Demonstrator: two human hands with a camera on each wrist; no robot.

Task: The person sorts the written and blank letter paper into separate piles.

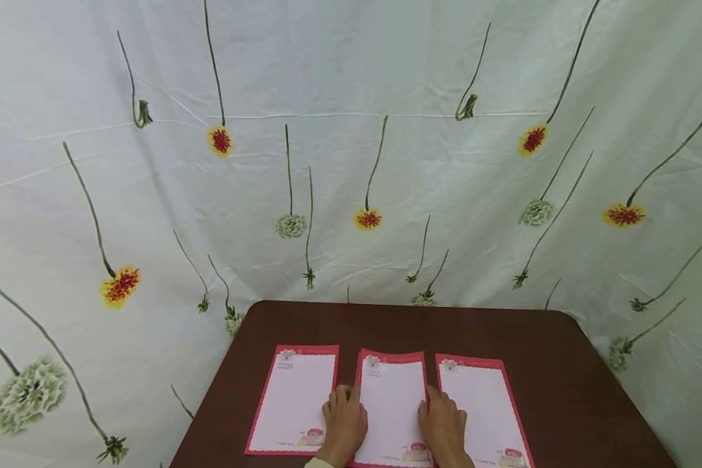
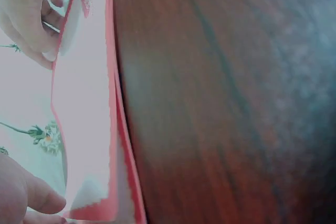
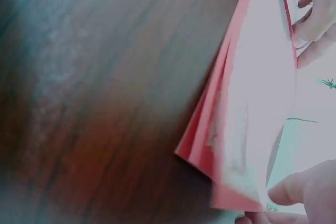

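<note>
My left hand [image 1: 345, 419] pinches the left edge of the middle sheet of paper [image 1: 394, 409], and my right hand [image 1: 444, 422] pinches its right edge. This sheet is white with a pink-red border, a flower print at the top left and a few small marks of writing below it. Both wrist views show the paper [image 2: 86, 103] bowed between thumb and fingers, with more pink-edged layers [image 3: 202, 140] behind it. A similar sheet with small writing, the left sheet [image 1: 295, 403], lies beside my left hand. By my right hand lies the right sheet [image 1: 482, 409], with no legible writing.
The sheets are on a dark brown table [image 1: 585, 390] with rounded far corners. Behind it hangs a pale curtain [image 1: 327, 78] printed with flowers and stems, reaching down both sides.
</note>
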